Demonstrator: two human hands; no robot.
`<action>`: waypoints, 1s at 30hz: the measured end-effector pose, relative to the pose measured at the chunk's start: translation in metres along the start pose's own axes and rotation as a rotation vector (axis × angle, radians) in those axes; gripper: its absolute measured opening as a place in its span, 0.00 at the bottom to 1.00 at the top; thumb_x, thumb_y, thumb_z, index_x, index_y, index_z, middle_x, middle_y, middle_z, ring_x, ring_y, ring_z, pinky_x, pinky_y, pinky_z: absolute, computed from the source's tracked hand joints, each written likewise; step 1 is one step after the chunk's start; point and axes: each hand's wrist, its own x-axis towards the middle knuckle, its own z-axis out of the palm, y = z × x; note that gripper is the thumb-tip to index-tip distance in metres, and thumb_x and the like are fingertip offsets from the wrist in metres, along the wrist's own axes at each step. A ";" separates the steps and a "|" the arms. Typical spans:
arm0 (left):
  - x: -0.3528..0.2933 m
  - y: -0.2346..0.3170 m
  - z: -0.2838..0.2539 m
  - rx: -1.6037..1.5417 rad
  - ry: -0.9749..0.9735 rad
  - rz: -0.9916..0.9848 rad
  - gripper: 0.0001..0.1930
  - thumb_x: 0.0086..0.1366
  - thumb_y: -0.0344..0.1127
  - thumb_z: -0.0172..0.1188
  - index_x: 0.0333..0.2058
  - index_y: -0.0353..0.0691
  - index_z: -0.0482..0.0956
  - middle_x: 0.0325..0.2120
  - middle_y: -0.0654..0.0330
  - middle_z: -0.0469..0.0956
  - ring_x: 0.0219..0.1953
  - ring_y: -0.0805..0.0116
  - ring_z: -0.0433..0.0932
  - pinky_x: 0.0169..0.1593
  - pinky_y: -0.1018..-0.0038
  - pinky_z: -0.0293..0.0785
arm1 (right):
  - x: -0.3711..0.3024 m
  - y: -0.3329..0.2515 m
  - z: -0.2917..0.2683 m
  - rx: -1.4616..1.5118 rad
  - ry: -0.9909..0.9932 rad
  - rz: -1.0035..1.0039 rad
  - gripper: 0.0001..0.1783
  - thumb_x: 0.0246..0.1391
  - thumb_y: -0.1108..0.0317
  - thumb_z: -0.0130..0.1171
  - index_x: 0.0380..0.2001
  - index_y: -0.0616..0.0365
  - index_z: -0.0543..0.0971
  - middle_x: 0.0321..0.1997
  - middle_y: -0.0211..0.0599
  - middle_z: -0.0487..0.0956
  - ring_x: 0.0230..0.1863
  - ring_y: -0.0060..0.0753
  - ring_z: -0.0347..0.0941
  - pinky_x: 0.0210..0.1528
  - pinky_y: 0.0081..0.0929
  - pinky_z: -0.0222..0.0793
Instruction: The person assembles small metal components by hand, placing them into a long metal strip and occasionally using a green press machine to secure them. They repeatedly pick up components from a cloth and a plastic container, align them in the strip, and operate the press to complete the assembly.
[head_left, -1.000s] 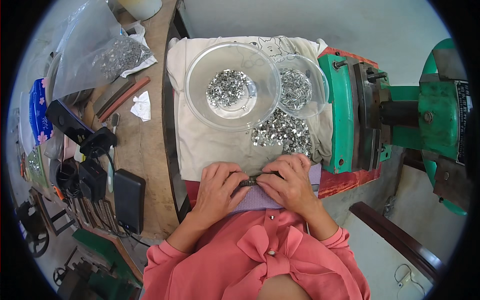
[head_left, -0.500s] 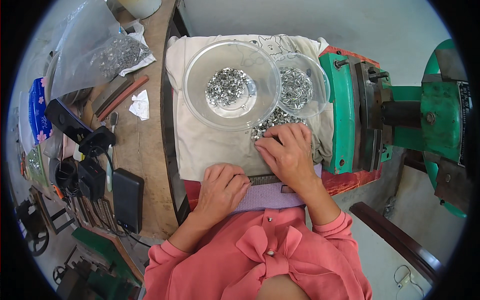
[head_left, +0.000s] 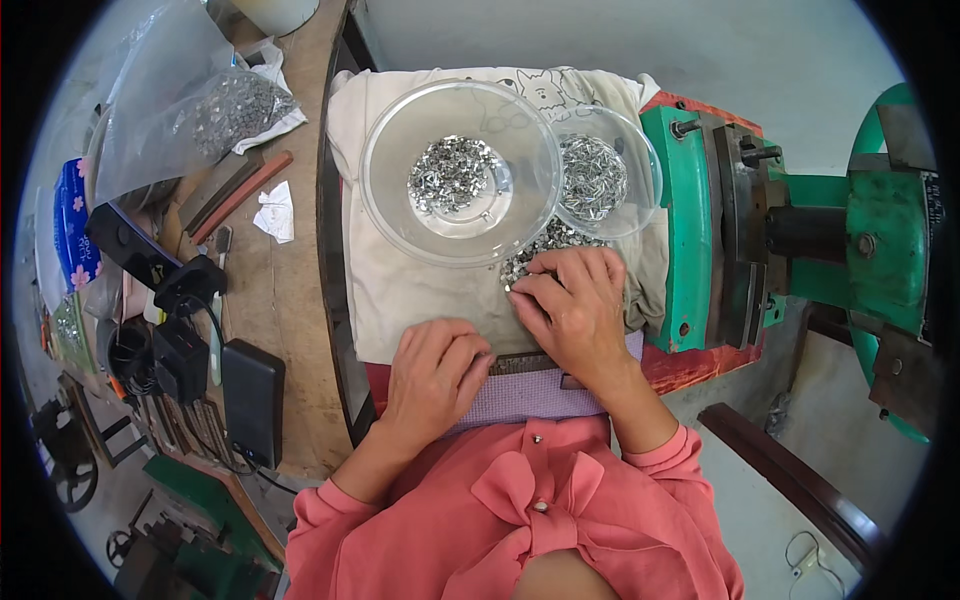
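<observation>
My right hand point(head_left: 575, 310) lies palm down on a loose heap of small silvery metal parts point(head_left: 545, 248) on a cream cloth point(head_left: 400, 290), its fingertips among the pieces. My left hand point(head_left: 432, 378) rests curled at the cloth's near edge, next to a dark metal strip point(head_left: 520, 364); whether it grips the strip I cannot tell. Behind the heap stands a large clear glass bowl point(head_left: 400, 215) with a small pile of the same parts. A smaller clear bowl point(head_left: 640, 190) beside it is also filled with them.
A green machine point(head_left: 850, 250) with a red base stands at the right. On the wooden bench point(head_left: 280, 290) at the left lie a plastic bag of metal parts point(head_left: 215, 110), a black box point(head_left: 252, 398), cables and hand tools. A dark chair arm point(head_left: 790, 480) is at lower right.
My right hand has left the dark strip near my lap and reached forward onto the heap of metal parts. My left hand has stayed by the strip.
</observation>
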 end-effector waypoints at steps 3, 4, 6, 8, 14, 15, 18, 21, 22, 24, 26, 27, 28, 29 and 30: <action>0.013 0.000 0.000 0.043 0.016 -0.022 0.11 0.53 0.27 0.69 0.35 0.40 0.79 0.36 0.58 0.76 0.34 0.57 0.76 0.39 0.65 0.68 | -0.004 0.001 -0.003 0.035 0.002 -0.028 0.09 0.42 0.69 0.70 0.29 0.51 0.81 0.40 0.27 0.78 0.45 0.36 0.72 0.55 0.39 0.58; 0.017 -0.001 0.001 0.056 0.029 -0.029 0.11 0.53 0.27 0.69 0.35 0.40 0.79 0.36 0.58 0.76 0.34 0.57 0.76 0.38 0.65 0.68 | -0.008 0.001 -0.005 0.054 0.001 -0.040 0.09 0.42 0.70 0.70 0.29 0.51 0.81 0.40 0.27 0.78 0.45 0.36 0.72 0.55 0.39 0.58; 0.027 -0.001 0.005 0.081 0.053 -0.043 0.10 0.53 0.27 0.69 0.35 0.40 0.80 0.35 0.59 0.76 0.34 0.57 0.76 0.37 0.65 0.69 | -0.016 -0.003 -0.013 0.078 0.003 -0.040 0.10 0.41 0.70 0.71 0.29 0.50 0.81 0.40 0.26 0.78 0.45 0.35 0.72 0.55 0.39 0.59; 0.035 -0.003 0.010 0.104 0.055 -0.040 0.10 0.54 0.28 0.69 0.35 0.40 0.80 0.35 0.59 0.77 0.34 0.57 0.76 0.37 0.65 0.69 | -0.026 -0.006 -0.018 0.105 0.003 -0.045 0.11 0.40 0.70 0.71 0.29 0.50 0.80 0.40 0.26 0.78 0.45 0.34 0.72 0.55 0.39 0.59; 0.045 -0.002 0.023 0.219 0.089 -0.038 0.10 0.54 0.30 0.70 0.35 0.42 0.81 0.35 0.61 0.78 0.33 0.59 0.77 0.37 0.64 0.69 | -0.055 -0.012 -0.019 0.141 -0.045 -0.084 0.12 0.39 0.70 0.72 0.30 0.49 0.82 0.41 0.25 0.77 0.46 0.33 0.72 0.54 0.37 0.62; 0.046 -0.003 0.024 0.236 0.104 -0.034 0.10 0.54 0.31 0.70 0.35 0.42 0.81 0.35 0.62 0.78 0.33 0.59 0.77 0.37 0.64 0.70 | -0.057 -0.012 -0.018 0.151 -0.058 -0.081 0.12 0.40 0.70 0.72 0.31 0.49 0.82 0.41 0.25 0.77 0.46 0.34 0.72 0.54 0.37 0.61; 0.047 -0.003 0.026 0.236 0.104 -0.049 0.09 0.53 0.30 0.70 0.34 0.43 0.81 0.34 0.61 0.79 0.33 0.59 0.77 0.37 0.64 0.70 | -0.060 -0.011 -0.017 0.177 -0.085 -0.066 0.12 0.40 0.69 0.73 0.32 0.49 0.83 0.40 0.25 0.77 0.46 0.34 0.72 0.54 0.38 0.61; 0.048 -0.004 0.027 0.233 0.112 -0.044 0.10 0.53 0.28 0.70 0.34 0.43 0.81 0.34 0.61 0.79 0.32 0.58 0.77 0.37 0.64 0.71 | -0.050 -0.005 -0.022 0.178 -0.071 -0.044 0.12 0.41 0.69 0.72 0.32 0.49 0.83 0.40 0.25 0.77 0.46 0.35 0.72 0.54 0.38 0.60; 0.047 -0.005 0.028 0.216 0.108 -0.032 0.10 0.52 0.28 0.70 0.34 0.42 0.81 0.34 0.61 0.79 0.32 0.58 0.77 0.37 0.64 0.71 | -0.049 -0.004 -0.022 0.159 -0.056 -0.018 0.11 0.42 0.69 0.72 0.32 0.49 0.83 0.40 0.25 0.77 0.46 0.35 0.72 0.54 0.39 0.60; 0.048 -0.009 0.027 0.181 0.100 -0.008 0.11 0.52 0.27 0.69 0.34 0.42 0.81 0.33 0.61 0.79 0.32 0.57 0.77 0.37 0.63 0.71 | -0.043 0.002 -0.020 0.111 -0.023 0.017 0.11 0.43 0.69 0.72 0.33 0.49 0.83 0.40 0.25 0.77 0.46 0.35 0.72 0.53 0.39 0.60; 0.045 -0.011 0.024 0.157 0.091 0.005 0.11 0.51 0.26 0.69 0.34 0.41 0.80 0.33 0.60 0.79 0.32 0.57 0.77 0.37 0.63 0.71 | -0.032 0.010 -0.018 0.055 0.005 0.039 0.10 0.44 0.69 0.72 0.33 0.49 0.84 0.40 0.25 0.77 0.45 0.36 0.72 0.53 0.39 0.60; 0.044 -0.011 0.023 0.144 0.088 0.011 0.11 0.50 0.25 0.70 0.34 0.41 0.80 0.33 0.60 0.79 0.32 0.57 0.77 0.37 0.63 0.71 | -0.031 0.008 -0.017 0.062 0.013 0.046 0.11 0.45 0.69 0.72 0.34 0.48 0.84 0.40 0.25 0.77 0.44 0.37 0.71 0.52 0.40 0.60; 0.044 -0.011 0.020 0.136 0.071 0.011 0.12 0.50 0.25 0.70 0.34 0.41 0.80 0.33 0.60 0.78 0.32 0.57 0.77 0.37 0.63 0.71 | -0.028 0.008 -0.016 0.062 0.018 0.040 0.10 0.45 0.69 0.71 0.34 0.48 0.84 0.40 0.25 0.77 0.44 0.36 0.71 0.52 0.40 0.60; 0.042 -0.010 0.017 0.128 0.055 0.010 0.12 0.50 0.24 0.70 0.34 0.41 0.80 0.33 0.60 0.78 0.32 0.57 0.77 0.37 0.63 0.71 | -0.025 0.009 -0.014 0.062 0.023 0.032 0.10 0.45 0.69 0.71 0.34 0.48 0.84 0.40 0.25 0.77 0.44 0.36 0.71 0.52 0.40 0.60; 0.041 -0.010 0.014 0.121 0.040 0.009 0.12 0.49 0.24 0.70 0.34 0.41 0.80 0.33 0.60 0.78 0.32 0.57 0.76 0.37 0.64 0.71 | -0.022 0.010 -0.013 0.062 0.028 0.024 0.10 0.45 0.69 0.71 0.34 0.48 0.84 0.39 0.25 0.77 0.44 0.36 0.71 0.52 0.39 0.60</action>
